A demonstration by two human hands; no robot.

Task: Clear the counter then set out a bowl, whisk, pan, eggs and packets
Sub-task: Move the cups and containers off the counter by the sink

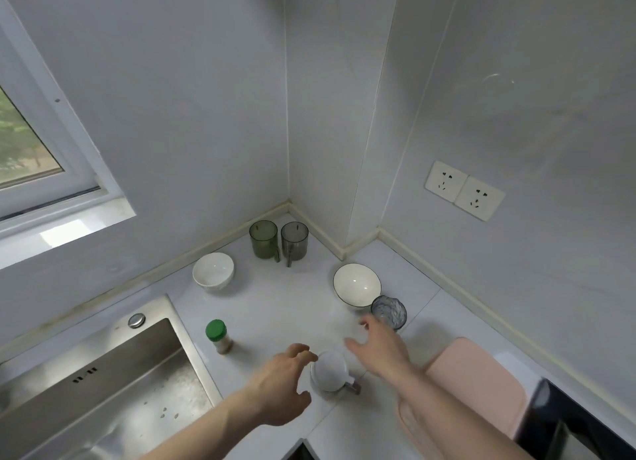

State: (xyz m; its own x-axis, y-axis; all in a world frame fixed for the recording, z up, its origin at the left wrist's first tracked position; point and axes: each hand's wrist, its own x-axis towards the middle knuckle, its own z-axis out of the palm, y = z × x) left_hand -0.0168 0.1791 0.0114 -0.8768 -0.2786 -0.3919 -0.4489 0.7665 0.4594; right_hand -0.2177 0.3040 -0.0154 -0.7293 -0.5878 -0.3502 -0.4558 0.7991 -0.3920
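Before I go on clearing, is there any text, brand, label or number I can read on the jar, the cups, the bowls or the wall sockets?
None can be read.
Green-lidded jar: its side shows only a blurred brownish band, no legible label.
Green cup, grey cup, white cup, patterned glass: no print visible.
White bowl and dark-rimmed bowl: plain.
Wall sockets: only pin holes, no markings visible.
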